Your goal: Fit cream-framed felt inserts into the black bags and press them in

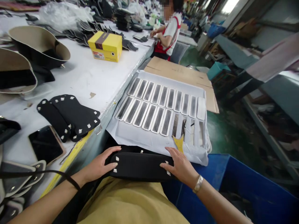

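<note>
You are holding a long black panel [140,167] level in front of you, just above the lap of your mustard-yellow garment [134,203], with a hand at each end. Your left hand [104,164] is curling partway around the left end, its thumb resting beside the small white tabs [115,170] there and its index finger reaching out past the far edge. Your right hand [181,165], below a silvery bracelet [198,184], is gripping the right end in the same half-closed way, thumb lying across the top near more tabs; the lower fingers of both hands are mostly hidden.

Just beyond the panel, a cloth-covered board [130,133] is bearing two rows of white-edged dark strips [158,119], and a yellow notched piece [178,143] is lying near its front edge. To your left, black curved pieces [74,113] with similar tabs are lying overlapped on the white table [78,79], near a smartphone [46,144]. A yellow box [105,46] is sitting farther back. A blue bin [252,169] is standing to your right.
</note>
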`<control>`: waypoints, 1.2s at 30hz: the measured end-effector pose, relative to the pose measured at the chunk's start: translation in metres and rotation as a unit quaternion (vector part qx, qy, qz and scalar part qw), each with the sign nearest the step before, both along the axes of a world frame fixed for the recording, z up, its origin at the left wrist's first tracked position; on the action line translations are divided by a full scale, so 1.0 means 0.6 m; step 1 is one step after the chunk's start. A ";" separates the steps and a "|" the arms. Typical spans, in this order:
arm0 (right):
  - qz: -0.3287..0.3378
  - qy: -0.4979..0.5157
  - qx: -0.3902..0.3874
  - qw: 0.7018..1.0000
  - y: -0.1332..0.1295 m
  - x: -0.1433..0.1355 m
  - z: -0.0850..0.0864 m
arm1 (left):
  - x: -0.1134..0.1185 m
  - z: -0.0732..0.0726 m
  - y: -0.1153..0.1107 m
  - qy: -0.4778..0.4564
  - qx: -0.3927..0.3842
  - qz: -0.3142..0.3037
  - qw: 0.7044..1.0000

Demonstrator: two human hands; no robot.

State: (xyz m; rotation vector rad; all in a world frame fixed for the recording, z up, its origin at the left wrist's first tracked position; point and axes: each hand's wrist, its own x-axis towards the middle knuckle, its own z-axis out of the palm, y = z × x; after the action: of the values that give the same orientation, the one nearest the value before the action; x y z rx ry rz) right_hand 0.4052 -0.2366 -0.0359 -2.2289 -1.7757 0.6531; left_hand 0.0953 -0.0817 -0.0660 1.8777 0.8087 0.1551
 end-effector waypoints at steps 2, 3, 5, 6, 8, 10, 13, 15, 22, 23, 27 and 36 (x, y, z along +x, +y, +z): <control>0.057 -0.044 0.027 0.997 0.019 -0.035 0.005 | 0.025 0.023 -0.007 0.055 0.108 -0.060 0.991; 0.083 -0.051 0.028 0.995 0.031 -0.056 0.007 | 0.041 0.033 -0.012 0.086 0.153 -0.082 0.981; 0.120 -0.052 0.014 0.991 0.053 -0.093 0.008 | 0.074 0.046 -0.020 0.137 0.208 -0.119 0.961; 0.135 -0.052 0.002 0.990 0.062 -0.106 0.008 | 0.088 0.049 -0.022 0.151 0.219 -0.138 0.954; 0.152 -0.047 -0.026 0.987 0.069 -0.118 0.008 | 0.105 0.050 -0.022 0.167 0.217 -0.171 0.946; 0.152 -0.041 -0.056 0.986 0.063 -0.108 0.012 | 0.106 0.048 -0.016 0.181 0.203 -0.181 0.945; 0.121 -0.034 -0.096 0.987 0.043 -0.069 0.021 | 0.089 0.044 -0.002 0.201 0.181 -0.167 0.948; 0.095 -0.010 -0.113 0.989 0.030 -0.037 0.026 | 0.072 0.040 0.009 0.185 0.165 -0.157 0.956; 0.009 0.346 -0.147 0.927 -0.023 0.040 0.003 | -0.002 0.010 0.037 0.095 -0.125 -0.019 0.987; -0.008 0.375 -0.123 0.919 -0.032 0.039 -0.004 | -0.008 0.008 0.035 0.078 -0.159 -0.002 0.984; -0.100 0.343 -0.024 0.934 -0.060 0.016 -0.032 | -0.009 0.008 0.006 0.035 -0.163 0.069 0.984; -0.236 0.256 0.115 0.930 -0.069 -0.050 -0.058 | 0.004 0.000 -0.048 0.018 -0.129 0.158 0.979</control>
State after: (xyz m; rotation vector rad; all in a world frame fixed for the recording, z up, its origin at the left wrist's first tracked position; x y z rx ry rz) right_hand 0.3754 -0.2778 -0.0710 -1.9731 -0.9645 0.7756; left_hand 0.0977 -0.1106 -0.0663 1.5053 1.0955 0.2029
